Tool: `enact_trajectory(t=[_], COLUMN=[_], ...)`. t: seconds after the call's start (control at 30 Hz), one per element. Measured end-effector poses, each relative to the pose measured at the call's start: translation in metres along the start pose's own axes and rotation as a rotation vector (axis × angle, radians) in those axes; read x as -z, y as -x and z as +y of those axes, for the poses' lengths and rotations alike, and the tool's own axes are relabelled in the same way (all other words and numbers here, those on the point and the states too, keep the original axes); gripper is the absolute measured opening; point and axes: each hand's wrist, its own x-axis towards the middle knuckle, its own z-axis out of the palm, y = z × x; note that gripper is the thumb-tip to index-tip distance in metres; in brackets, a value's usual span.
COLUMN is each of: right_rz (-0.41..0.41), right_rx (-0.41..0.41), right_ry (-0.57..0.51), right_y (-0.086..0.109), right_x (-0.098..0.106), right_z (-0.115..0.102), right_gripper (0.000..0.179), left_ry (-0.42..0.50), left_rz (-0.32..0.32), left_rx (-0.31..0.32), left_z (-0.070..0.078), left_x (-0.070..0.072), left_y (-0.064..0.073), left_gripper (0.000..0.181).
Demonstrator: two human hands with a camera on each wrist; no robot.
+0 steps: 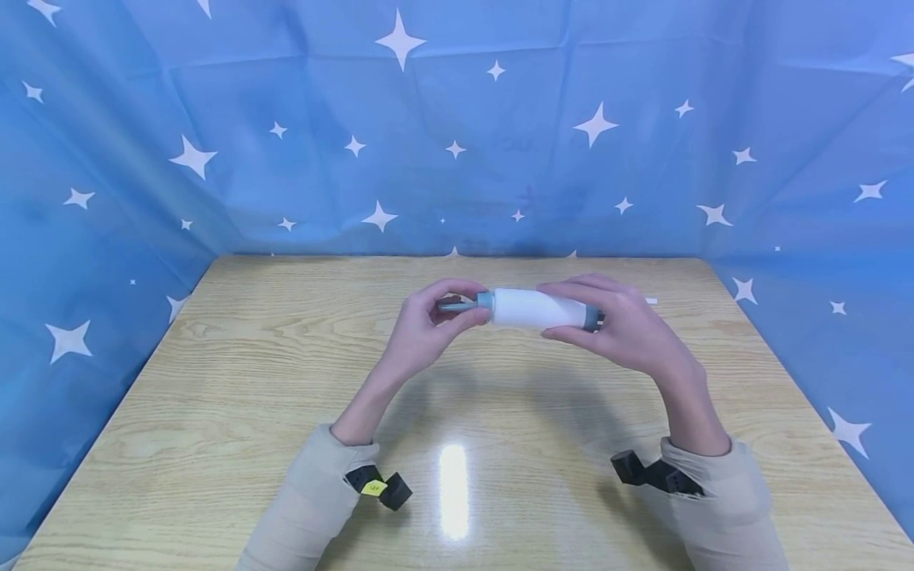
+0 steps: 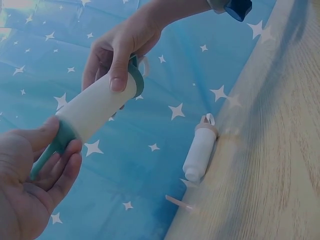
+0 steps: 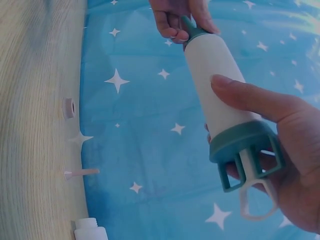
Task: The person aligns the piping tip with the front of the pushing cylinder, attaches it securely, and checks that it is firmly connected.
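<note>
A large white-barrelled plunger syringe [image 1: 524, 308] is held lengthwise above the wood-grain tabletop [image 1: 250, 396], between the person's two hands and toward the far half of the table in the head view; the left hand [image 1: 421, 327] pinches its teal nozzle cap [image 1: 485, 302] between thumb and fingers, the tapered tip pointing back into that palm; the right hand [image 1: 635, 325] grasps the other end of the barrel, thumb laid along the white wall and fingers bent round the far side, close to the teal end collar [image 3: 240, 140]; from this collar open teal finger loops stick out, and between them runs the white plunger rod [image 3: 247, 162], ending in a white pull ring [image 3: 260, 216]; on the tabletop, near the edge by the blue star-patterned cloth [image 1: 321, 190], lies a second white syringe [image 2: 198, 152] with a pink collar [image 2: 208, 126] and a bare threaded neck; just beside that neck rests a pink tapered nozzle [image 3: 82, 172], and farther along the same edge sits a short pink ring [image 3: 67, 108]; a black wrist camera sits at each beige sleeve [image 1: 300, 500].
</note>
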Motion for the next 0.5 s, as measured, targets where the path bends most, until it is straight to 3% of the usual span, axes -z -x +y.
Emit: enact_trajectory(t=[0.5], right_rz=[0.0], right_rx=[0.001], right_ry=[0.012], right_y=[0.0], right_x=[0.0006], right_z=[-0.001], right_gripper=[0.055], left_ry=[-0.013], left_rz=[0.003], left_rx=[-0.086], left_z=[0.0004], left_x=[0.0019], left_y=[0.0004], left_gripper=[0.027])
